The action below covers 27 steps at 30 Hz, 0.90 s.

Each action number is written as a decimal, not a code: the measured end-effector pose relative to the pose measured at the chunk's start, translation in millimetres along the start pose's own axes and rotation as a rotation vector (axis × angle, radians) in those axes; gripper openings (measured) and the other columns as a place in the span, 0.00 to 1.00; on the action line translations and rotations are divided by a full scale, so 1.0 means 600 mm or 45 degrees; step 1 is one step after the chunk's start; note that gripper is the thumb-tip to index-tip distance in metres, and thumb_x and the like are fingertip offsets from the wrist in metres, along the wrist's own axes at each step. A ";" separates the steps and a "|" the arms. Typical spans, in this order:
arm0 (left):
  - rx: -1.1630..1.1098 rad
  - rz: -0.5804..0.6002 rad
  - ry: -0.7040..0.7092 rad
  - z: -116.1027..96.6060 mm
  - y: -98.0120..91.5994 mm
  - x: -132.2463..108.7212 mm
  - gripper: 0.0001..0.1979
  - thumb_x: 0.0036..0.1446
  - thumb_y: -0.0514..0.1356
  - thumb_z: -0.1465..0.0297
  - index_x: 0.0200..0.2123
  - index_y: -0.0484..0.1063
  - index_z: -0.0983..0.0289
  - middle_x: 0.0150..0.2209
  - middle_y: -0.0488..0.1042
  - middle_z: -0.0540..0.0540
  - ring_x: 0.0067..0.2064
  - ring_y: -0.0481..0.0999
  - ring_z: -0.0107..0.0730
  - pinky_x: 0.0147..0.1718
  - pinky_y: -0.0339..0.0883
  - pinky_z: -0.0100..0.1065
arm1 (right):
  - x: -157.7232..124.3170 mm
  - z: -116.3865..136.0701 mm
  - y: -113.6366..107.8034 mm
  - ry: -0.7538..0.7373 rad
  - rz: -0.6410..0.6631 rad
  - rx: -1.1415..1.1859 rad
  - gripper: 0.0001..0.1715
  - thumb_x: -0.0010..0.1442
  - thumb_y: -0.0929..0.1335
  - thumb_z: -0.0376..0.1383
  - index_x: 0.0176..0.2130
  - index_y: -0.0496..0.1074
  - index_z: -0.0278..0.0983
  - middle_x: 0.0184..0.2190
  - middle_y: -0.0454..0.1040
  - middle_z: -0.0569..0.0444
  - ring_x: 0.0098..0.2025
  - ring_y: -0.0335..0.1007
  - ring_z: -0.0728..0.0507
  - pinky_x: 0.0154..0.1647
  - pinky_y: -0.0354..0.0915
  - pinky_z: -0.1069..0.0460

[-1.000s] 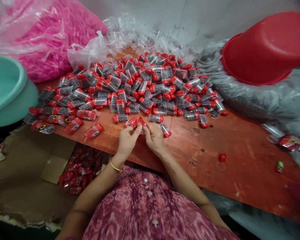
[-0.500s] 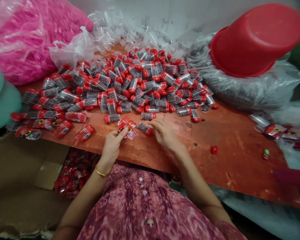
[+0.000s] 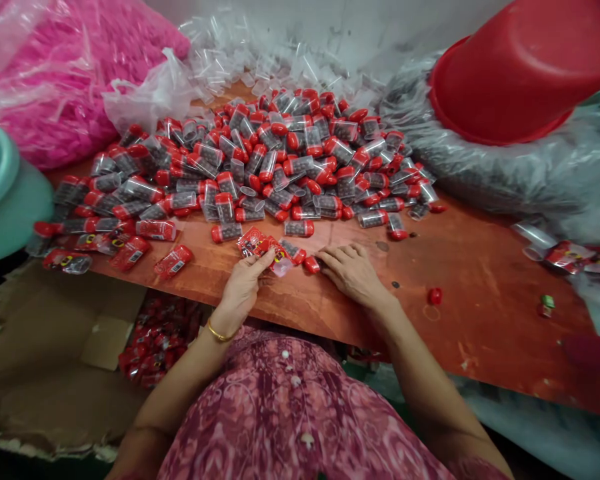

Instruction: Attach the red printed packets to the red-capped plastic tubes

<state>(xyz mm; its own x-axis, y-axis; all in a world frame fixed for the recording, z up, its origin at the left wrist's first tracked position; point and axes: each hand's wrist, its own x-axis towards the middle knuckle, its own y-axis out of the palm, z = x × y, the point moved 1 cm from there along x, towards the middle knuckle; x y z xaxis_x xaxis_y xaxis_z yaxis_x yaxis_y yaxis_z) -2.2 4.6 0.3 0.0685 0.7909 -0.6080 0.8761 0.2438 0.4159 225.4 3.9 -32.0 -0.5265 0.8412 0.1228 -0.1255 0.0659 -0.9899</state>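
My left hand (image 3: 241, 285) pinches a red printed sleeve wrapper (image 3: 265, 248) just above the brown board (image 3: 460, 313). My right hand (image 3: 353, 270) lies on the board with its fingers reaching toward a small clear tube with a red cap (image 3: 300, 255) beside the wrapper; the fingertips touch or nearly touch it. Beyond both hands spreads a big heap of red-capped clear tubes (image 3: 260, 167) filled with dark beads.
Wrapped tubes (image 3: 145, 243) lie at the board's left edge, above an open cardboard box (image 3: 55, 347). A teal basin (image 3: 5, 193) is left, a pink bag (image 3: 65, 80) behind it, a tipped red basin (image 3: 520, 73) on plastic bags at right. A loose red cap (image 3: 435, 295) sits right.
A second ago both hands held the wrapper together. My right hand let go and reached right onto the board by a loose tube; my left hand keeps the wrapper.
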 end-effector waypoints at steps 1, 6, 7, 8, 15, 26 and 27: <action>-0.012 0.009 -0.007 0.000 0.001 -0.001 0.16 0.33 0.72 0.64 0.23 0.74 0.67 0.21 0.75 0.49 0.22 0.71 0.22 0.19 0.62 0.23 | -0.003 0.001 0.006 0.068 -0.041 0.057 0.17 0.64 0.59 0.37 0.47 0.69 0.34 0.43 0.75 0.44 0.40 0.67 0.40 0.46 0.56 0.44; -0.050 0.030 -0.027 0.001 0.004 -0.002 0.16 0.33 0.72 0.63 0.25 0.73 0.66 0.21 0.75 0.48 0.20 0.70 0.22 0.19 0.62 0.24 | -0.029 0.041 0.010 0.430 -0.184 0.901 0.18 0.64 0.57 0.42 0.39 0.71 0.36 0.26 0.73 0.53 0.25 0.67 0.47 0.28 0.63 0.52; -0.043 0.036 -0.043 0.002 0.005 -0.001 0.16 0.34 0.72 0.63 0.25 0.73 0.66 0.21 0.75 0.48 0.20 0.70 0.22 0.19 0.63 0.24 | -0.033 0.056 0.005 0.520 -0.189 1.148 0.19 0.64 0.57 0.44 0.39 0.70 0.36 0.24 0.71 0.56 0.21 0.65 0.49 0.24 0.62 0.54; -0.035 0.043 -0.057 0.005 0.007 0.000 0.16 0.35 0.72 0.63 0.25 0.73 0.66 0.21 0.75 0.48 0.20 0.70 0.22 0.19 0.63 0.25 | -0.036 0.072 0.000 0.605 -0.165 1.373 0.19 0.63 0.57 0.45 0.40 0.69 0.36 0.23 0.70 0.57 0.18 0.63 0.50 0.21 0.61 0.55; 0.026 0.074 -0.049 0.013 0.017 -0.004 0.16 0.35 0.71 0.61 0.23 0.73 0.67 0.21 0.75 0.50 0.21 0.71 0.24 0.21 0.64 0.26 | -0.026 0.124 -0.034 0.747 -0.091 1.869 0.22 0.57 0.63 0.51 0.40 0.71 0.36 0.21 0.69 0.59 0.14 0.58 0.54 0.15 0.58 0.57; 0.100 0.082 -0.037 0.010 0.015 -0.015 0.24 0.26 0.72 0.55 0.21 0.73 0.68 0.19 0.74 0.51 0.19 0.71 0.25 0.20 0.66 0.27 | -0.005 0.122 -0.056 0.780 -0.113 1.659 0.22 0.54 0.64 0.50 0.29 0.74 0.35 0.18 0.66 0.57 0.18 0.57 0.52 0.17 0.55 0.57; 0.104 0.090 -0.031 0.010 0.014 -0.015 0.24 0.26 0.71 0.54 0.21 0.73 0.68 0.19 0.74 0.51 0.19 0.71 0.25 0.21 0.66 0.28 | -0.004 0.121 -0.055 0.799 -0.125 1.646 0.21 0.54 0.64 0.49 0.29 0.74 0.34 0.18 0.66 0.57 0.18 0.56 0.52 0.16 0.55 0.57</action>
<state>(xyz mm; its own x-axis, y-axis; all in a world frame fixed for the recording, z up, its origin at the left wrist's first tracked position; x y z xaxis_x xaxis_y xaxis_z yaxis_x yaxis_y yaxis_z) 7.6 -3.8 5.0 0.1420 0.7903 -0.5960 0.9046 0.1408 0.4023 169.5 -39.4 5.4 -0.0634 0.9773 -0.2020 -0.9783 -0.1009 -0.1810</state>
